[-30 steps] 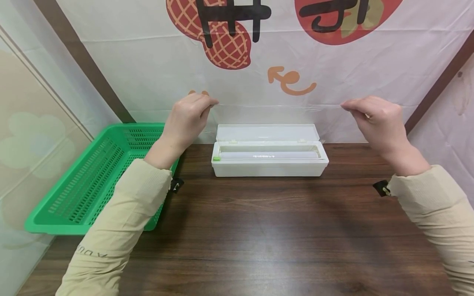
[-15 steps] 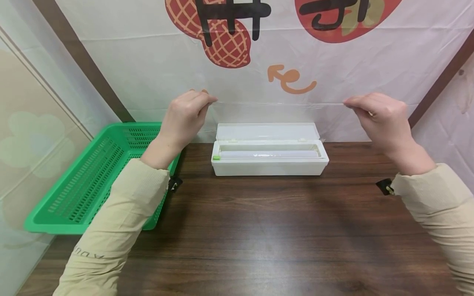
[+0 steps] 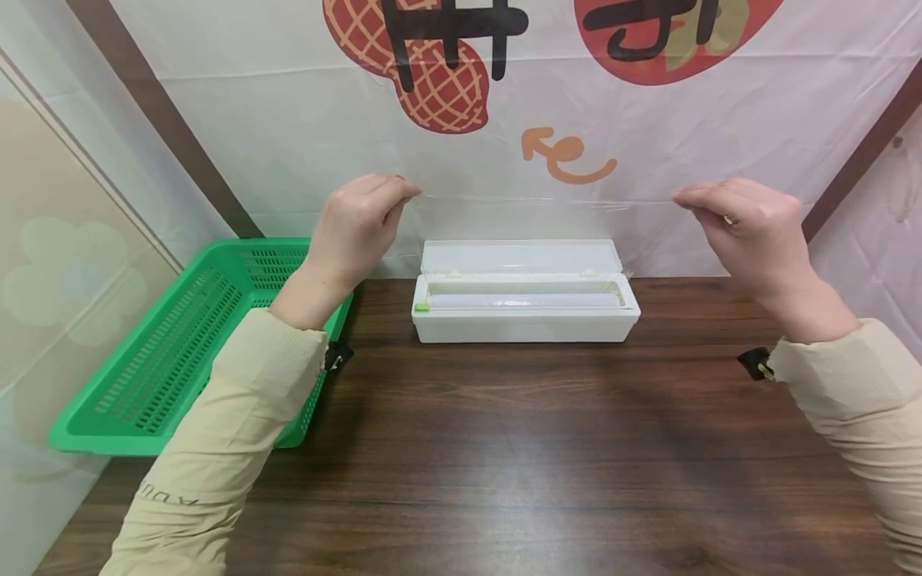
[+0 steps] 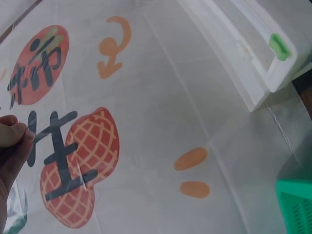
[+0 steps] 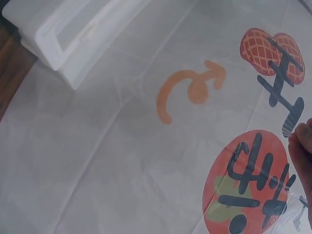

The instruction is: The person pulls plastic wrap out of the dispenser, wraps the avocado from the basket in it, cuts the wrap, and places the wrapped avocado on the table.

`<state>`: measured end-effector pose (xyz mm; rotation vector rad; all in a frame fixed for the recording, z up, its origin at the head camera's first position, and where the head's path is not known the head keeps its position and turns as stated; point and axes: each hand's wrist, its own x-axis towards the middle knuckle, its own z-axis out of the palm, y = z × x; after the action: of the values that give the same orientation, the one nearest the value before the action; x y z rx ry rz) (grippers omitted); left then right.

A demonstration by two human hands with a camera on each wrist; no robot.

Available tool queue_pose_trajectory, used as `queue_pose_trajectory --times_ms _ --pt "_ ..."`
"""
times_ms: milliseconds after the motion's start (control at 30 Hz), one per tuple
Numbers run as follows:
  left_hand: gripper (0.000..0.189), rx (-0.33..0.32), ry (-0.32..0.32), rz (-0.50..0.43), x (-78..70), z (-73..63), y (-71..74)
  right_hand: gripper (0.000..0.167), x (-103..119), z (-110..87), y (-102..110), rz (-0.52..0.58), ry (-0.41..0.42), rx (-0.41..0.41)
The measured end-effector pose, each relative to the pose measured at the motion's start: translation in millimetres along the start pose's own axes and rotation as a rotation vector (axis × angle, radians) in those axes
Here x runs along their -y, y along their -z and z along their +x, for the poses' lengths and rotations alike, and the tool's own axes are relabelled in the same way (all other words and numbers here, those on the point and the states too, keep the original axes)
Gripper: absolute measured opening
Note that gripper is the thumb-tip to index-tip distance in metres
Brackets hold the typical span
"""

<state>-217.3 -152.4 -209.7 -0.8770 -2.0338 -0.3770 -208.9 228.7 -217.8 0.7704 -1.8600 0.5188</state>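
Note:
A sheet of clear cling film (image 3: 547, 199) is stretched between the two raised hands; it is so transparent that only its top edge and some glints show. My left hand (image 3: 356, 228) pinches one end between thumb and fingertips, as the left wrist view also shows at the frame's edge. The opposite end is pinched by my right hand (image 3: 752, 232). Below and between the hands, a white cling film dispenser (image 3: 522, 330) stands on the table with its lid (image 3: 519, 256) raised. Inside lies a pale roll (image 3: 461, 301). A green slider (image 3: 421, 307) sits at its left end.
A green plastic basket (image 3: 180, 352) with slotted sides stands at the left, partly behind the left forearm. The dark wooden table (image 3: 504, 448) ends at a printed white curtain (image 3: 288, 136) just behind the dispenser. Curtained sides bound the space left and right.
Both hands have risen a little and drawn slightly apart, the right hand moving farther to the right. The film stays between them. The dispenser and basket have not moved.

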Motion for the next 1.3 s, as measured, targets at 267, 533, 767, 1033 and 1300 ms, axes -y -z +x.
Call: queue_pose_trajectory --times_ms 267,533,767,1033,1300 --pt "0.012 -0.01 -0.006 -0.003 -1.6 1.1 3.5 0.016 2.0 2.0 3.3 -0.001 -0.01 -0.004" --pt "0.013 -0.006 -0.021 0.003 -2.2 2.5 8.0 0.016 4.4 4.1 5.5 -0.001 -0.018 -0.015" --pt "0.011 -0.013 -0.016 0.002 -3.5 3.7 10.5 0.016 6.0 5.9 8.0 -0.017 -0.028 -0.022" --pt "0.012 -0.009 -0.021 0.016 -5.2 4.3 13.7 0.016 8.0 8.0 11.6 -0.037 -0.029 -0.017" --pt "0.011 -0.016 -0.045 0.006 -6.8 5.2 18.7 0.016 9.4 9.9 14.9 -0.051 -0.024 -0.014"
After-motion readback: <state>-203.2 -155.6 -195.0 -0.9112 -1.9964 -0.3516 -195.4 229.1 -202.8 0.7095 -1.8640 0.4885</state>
